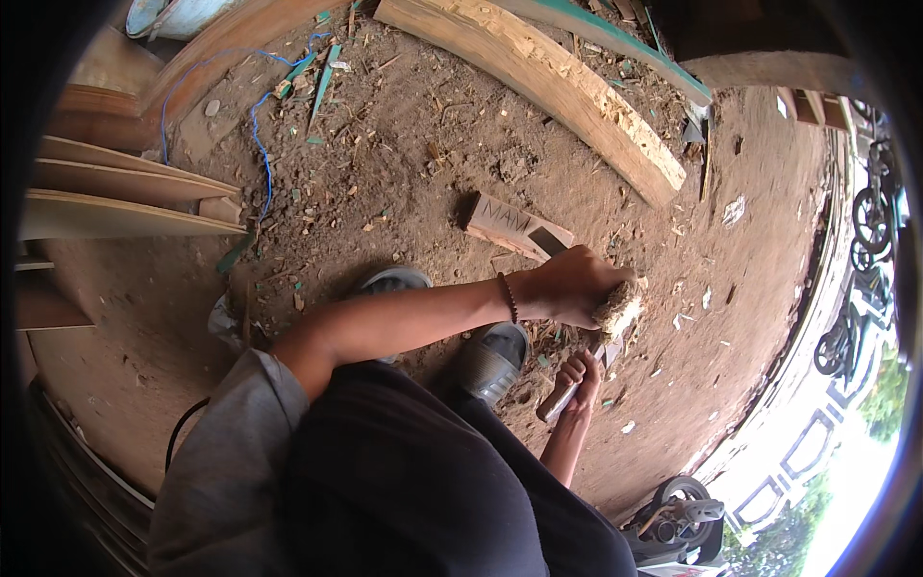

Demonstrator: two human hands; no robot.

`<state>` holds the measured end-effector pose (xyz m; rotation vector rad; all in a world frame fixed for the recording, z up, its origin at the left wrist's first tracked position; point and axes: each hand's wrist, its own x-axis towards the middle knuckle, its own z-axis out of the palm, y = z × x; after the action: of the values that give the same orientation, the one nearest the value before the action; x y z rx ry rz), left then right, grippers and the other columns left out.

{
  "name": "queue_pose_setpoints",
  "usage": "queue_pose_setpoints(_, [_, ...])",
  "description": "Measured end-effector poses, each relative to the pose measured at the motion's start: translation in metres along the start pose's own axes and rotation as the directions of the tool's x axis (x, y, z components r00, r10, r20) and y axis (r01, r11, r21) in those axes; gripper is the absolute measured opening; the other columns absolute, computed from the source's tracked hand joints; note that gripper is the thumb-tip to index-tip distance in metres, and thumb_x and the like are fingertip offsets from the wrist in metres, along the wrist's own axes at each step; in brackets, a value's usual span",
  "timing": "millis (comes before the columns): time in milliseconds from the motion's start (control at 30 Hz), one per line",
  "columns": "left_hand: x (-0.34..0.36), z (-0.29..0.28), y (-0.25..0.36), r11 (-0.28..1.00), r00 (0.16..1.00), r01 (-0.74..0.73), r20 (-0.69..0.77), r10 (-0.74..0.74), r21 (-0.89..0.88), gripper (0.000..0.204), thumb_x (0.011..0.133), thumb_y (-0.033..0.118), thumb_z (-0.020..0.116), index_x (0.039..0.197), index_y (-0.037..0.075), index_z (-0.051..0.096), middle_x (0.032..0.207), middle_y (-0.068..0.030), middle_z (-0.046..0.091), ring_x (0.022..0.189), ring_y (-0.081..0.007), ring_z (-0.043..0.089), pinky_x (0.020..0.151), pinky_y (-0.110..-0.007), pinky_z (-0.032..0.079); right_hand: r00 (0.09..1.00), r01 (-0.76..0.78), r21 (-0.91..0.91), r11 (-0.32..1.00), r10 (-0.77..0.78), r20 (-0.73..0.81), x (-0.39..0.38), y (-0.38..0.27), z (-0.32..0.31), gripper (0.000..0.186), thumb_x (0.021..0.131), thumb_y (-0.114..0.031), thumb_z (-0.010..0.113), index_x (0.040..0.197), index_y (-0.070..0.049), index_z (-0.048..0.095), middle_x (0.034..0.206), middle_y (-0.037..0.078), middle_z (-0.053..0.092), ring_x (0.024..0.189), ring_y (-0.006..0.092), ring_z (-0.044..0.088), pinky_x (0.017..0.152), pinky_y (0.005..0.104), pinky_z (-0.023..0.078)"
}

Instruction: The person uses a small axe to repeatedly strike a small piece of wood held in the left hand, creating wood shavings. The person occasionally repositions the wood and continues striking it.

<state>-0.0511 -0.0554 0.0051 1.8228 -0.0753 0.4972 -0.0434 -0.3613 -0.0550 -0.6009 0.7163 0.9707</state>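
My left hand (577,286), with a beaded bracelet at the wrist, is closed around what looks like a chisel. Its broad dark blade (550,240) shows beyond the knuckles, over one end of a short reddish wooden block (502,223) lying on the ground. From the other side of the fist sticks a frayed, splintered pale butt (620,303). Just below it, my right hand (577,378) grips a tool with a greyish handle (558,404). A flat metal part (610,349) shows above these fingers, close under the frayed butt; its exact kind is unclear.
A long, rough-hewn curved timber (558,91) lies ahead, with a green-edged plank (615,43) behind it. Boards (125,197) stack at left near a blue cord (260,144). My sandalled feet (492,361) rest on chip-strewn dirt. A motorbike (678,519) stands lower right.
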Motion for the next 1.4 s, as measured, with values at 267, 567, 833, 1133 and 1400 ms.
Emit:
queue_pose_setpoints(267, [-0.014,0.003,-0.008,0.998,0.984,-0.058,-0.171,0.058,0.002,0.028,0.072,0.024,0.073,0.086,0.009,0.054,0.062,-0.0063,0.057,0.057,-0.0273,0.063,0.053,-0.039,0.050,0.993,-0.013,-0.093,0.996,0.001,-0.122,-0.009,0.011,0.004,0.020,0.097,-0.019,0.050,0.078,-0.015,0.045,0.060,-0.008,0.032,0.047,0.0051,0.031,0.044,0.0220,0.032])
queue_pose_setpoints(567, [-0.015,0.002,-0.009,0.997,0.978,-0.071,-0.194,0.074,0.021,0.029,0.074,0.024,0.073,0.088,0.010,0.052,0.062,-0.0061,0.057,0.058,-0.0275,0.064,0.053,-0.041,0.048,0.988,-0.019,-0.063,0.998,0.010,-0.153,-0.011,0.012,0.015,0.022,0.096,-0.016,0.049,0.076,-0.016,0.042,0.059,-0.008,0.030,0.046,0.0044,0.030,0.041,0.0205,0.030])
queue_pose_setpoints(833, [-0.014,0.005,-0.013,0.994,0.971,-0.098,-0.224,0.085,-0.050,0.034,0.071,0.026,0.075,0.090,0.010,0.052,0.061,-0.0065,0.057,0.059,-0.0278,0.064,0.053,-0.041,0.047,0.990,-0.007,-0.100,0.995,-0.007,-0.138,-0.015,0.012,0.018,0.020,0.096,-0.017,0.051,0.077,-0.016,0.043,0.061,-0.008,0.032,0.047,0.0042,0.031,0.042,0.0200,0.030])
queue_pose_setpoints(1133, [-0.011,0.008,-0.018,0.997,0.971,-0.056,-0.231,0.066,0.050,0.043,0.070,0.029,0.077,0.097,0.008,0.051,0.065,-0.0074,0.059,0.061,-0.0306,0.065,0.054,-0.042,0.049,0.876,-0.060,-0.740,0.670,-0.321,-0.361,-0.046,0.037,0.059,0.018,0.093,-0.023,0.059,0.084,-0.010,0.050,0.066,-0.001,0.043,0.051,0.0093,0.041,0.048,0.0258,0.037])
queue_pose_setpoints(1400, [-0.008,0.006,-0.015,0.998,0.972,-0.054,-0.225,0.061,0.036,0.044,0.070,0.029,0.077,0.098,0.008,0.050,0.067,-0.0083,0.060,0.063,-0.0316,0.065,0.056,-0.041,0.050,0.872,0.103,-0.855,0.508,-0.460,-0.168,-0.072,0.049,0.139,0.020,0.085,-0.019,0.062,0.088,-0.005,0.048,0.064,0.002,0.047,0.051,0.0115,0.045,0.046,0.0261,0.039])
